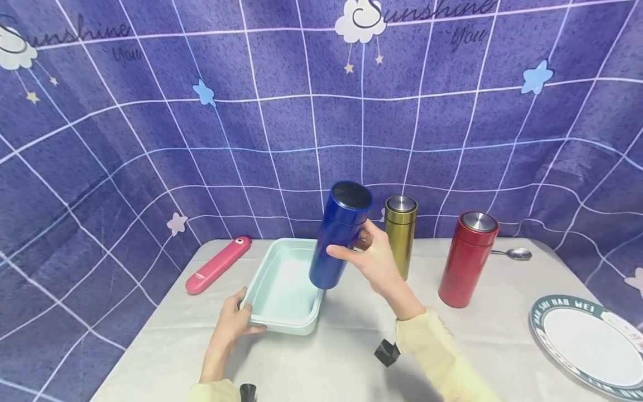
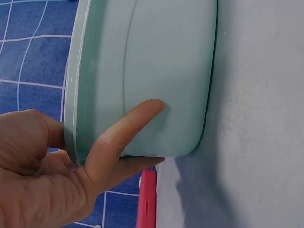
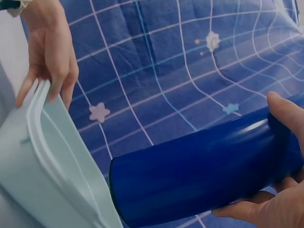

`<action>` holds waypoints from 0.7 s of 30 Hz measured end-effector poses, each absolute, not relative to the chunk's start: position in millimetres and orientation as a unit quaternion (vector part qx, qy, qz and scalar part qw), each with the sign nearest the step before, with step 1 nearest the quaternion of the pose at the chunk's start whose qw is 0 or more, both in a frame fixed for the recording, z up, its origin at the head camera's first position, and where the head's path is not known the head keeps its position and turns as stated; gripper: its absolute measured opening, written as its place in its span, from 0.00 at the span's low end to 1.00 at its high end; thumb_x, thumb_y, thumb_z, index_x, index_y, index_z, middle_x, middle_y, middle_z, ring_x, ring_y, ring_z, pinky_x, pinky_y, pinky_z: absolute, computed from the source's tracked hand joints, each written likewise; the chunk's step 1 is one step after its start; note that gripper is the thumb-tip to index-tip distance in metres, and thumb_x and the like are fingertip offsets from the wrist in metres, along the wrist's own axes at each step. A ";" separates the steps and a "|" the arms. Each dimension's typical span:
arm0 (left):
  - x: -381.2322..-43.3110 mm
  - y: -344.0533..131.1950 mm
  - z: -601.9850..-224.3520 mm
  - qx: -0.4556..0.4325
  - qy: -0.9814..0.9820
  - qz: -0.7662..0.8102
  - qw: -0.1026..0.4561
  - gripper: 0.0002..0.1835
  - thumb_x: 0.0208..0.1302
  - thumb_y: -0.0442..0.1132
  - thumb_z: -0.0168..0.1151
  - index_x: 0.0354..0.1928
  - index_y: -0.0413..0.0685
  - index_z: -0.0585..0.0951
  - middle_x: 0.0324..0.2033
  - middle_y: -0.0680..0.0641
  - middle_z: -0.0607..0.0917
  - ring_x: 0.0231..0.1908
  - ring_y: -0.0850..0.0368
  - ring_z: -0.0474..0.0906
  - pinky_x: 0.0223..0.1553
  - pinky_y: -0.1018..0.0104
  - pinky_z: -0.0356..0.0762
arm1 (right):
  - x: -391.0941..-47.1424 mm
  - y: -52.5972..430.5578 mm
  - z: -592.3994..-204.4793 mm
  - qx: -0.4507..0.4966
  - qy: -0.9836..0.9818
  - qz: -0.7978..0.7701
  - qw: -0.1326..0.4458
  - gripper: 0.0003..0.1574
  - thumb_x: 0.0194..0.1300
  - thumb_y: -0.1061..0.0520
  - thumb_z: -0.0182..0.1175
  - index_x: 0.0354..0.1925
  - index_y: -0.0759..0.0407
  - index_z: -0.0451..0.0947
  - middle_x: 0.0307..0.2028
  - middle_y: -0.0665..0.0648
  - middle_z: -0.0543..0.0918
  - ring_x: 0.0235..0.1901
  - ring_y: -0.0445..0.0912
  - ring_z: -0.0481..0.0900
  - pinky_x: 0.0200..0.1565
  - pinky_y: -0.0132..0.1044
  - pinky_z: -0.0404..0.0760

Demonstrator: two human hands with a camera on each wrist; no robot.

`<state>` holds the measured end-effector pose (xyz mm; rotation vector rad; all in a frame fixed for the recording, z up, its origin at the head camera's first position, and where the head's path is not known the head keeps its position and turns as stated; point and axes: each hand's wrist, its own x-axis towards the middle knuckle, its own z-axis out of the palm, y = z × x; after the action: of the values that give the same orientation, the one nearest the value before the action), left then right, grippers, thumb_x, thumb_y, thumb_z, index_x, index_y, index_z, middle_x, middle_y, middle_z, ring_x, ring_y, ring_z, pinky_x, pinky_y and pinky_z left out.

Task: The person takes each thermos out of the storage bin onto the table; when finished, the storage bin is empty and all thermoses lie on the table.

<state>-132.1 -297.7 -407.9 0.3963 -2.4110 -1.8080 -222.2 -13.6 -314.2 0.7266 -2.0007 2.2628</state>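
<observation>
My right hand point(image 1: 374, 257) grips a blue thermos bottle point(image 1: 334, 240) around its upper half. The bottle has a black top and leans slightly, its base beside the right wall of a pale green plastic tray point(image 1: 308, 324). In the right wrist view the bottle's base point(image 3: 156, 190) overlaps the tray's rim point(image 3: 38, 118). My left hand point(image 1: 233, 318) holds the tray at its near left corner. In the left wrist view the thumb point(image 2: 128, 128) lies along the tray's outer wall point(image 2: 166, 61), with the other fingers around the corner and rim.
A pink oblong case point(image 1: 218, 265) lies left of the tray. Behind my right hand stands a gold thermos point(image 1: 402, 234), with a red thermos point(image 1: 467, 262) further right. A spoon point(image 1: 517, 254) and a white plate with a green rim point(image 1: 593, 346) lie at the right. A patterned blue curtain point(image 1: 301, 123) hangs behind.
</observation>
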 end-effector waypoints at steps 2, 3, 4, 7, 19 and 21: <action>-132.3 -297.8 -408.0 0.129 -0.791 -0.596 0.049 0.30 0.66 0.25 0.36 0.71 0.22 0.51 0.61 0.17 0.62 0.49 0.26 0.77 0.36 0.52 0.90 | -222.9 -5.5 -316.8 0.219 -0.650 0.728 0.018 0.39 0.49 0.66 0.73 0.61 0.59 0.73 0.51 0.63 0.84 0.48 0.52 0.83 0.54 0.47 0.84; -132.4 -297.8 -407.9 0.129 -0.791 -0.596 0.048 0.30 0.67 0.25 0.36 0.71 0.22 0.50 0.61 0.17 0.62 0.50 0.26 0.77 0.36 0.52 0.90 | -223.0 -1.6 -318.0 0.212 -0.652 0.728 0.017 0.40 0.49 0.66 0.73 0.61 0.58 0.73 0.52 0.63 0.83 0.48 0.52 0.83 0.54 0.47 0.84; -132.7 -297.8 -407.8 0.128 -0.791 -0.596 0.048 0.30 0.67 0.25 0.36 0.71 0.22 0.50 0.61 0.17 0.63 0.50 0.27 0.77 0.36 0.52 0.90 | -223.5 2.2 -319.6 0.206 -0.655 0.727 0.016 0.41 0.49 0.66 0.73 0.62 0.58 0.73 0.53 0.63 0.83 0.49 0.52 0.82 0.55 0.47 0.83; -133.2 -298.0 -407.6 0.130 -0.791 -0.597 0.045 0.30 0.66 0.25 0.36 0.71 0.22 0.50 0.61 0.17 0.62 0.50 0.27 0.77 0.36 0.52 0.90 | -225.8 11.9 -326.2 0.191 -0.659 0.727 0.012 0.42 0.50 0.66 0.73 0.63 0.58 0.71 0.54 0.63 0.82 0.50 0.52 0.81 0.56 0.46 0.82; -134.9 -298.0 -405.6 0.139 -0.796 -0.587 0.041 0.30 0.68 0.25 0.35 0.71 0.23 0.49 0.63 0.18 0.60 0.48 0.30 0.79 0.36 0.53 0.91 | -238.3 15.0 -366.5 0.173 -0.690 0.702 0.005 0.42 0.48 0.62 0.76 0.62 0.56 0.73 0.55 0.61 0.82 0.53 0.51 0.81 0.60 0.45 0.81; -134.2 -297.2 -406.0 0.139 -0.796 -0.587 0.043 0.30 0.68 0.25 0.36 0.72 0.24 0.50 0.63 0.18 0.61 0.49 0.29 0.79 0.36 0.53 0.91 | -240.1 12.8 -373.8 0.167 -0.704 0.691 0.005 0.41 0.48 0.60 0.77 0.60 0.55 0.74 0.55 0.60 0.82 0.52 0.52 0.81 0.60 0.46 0.82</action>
<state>-134.2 -297.2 -406.0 0.4258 -2.4352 -1.7967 -240.1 12.8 -373.8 0.5238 -2.2035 2.1633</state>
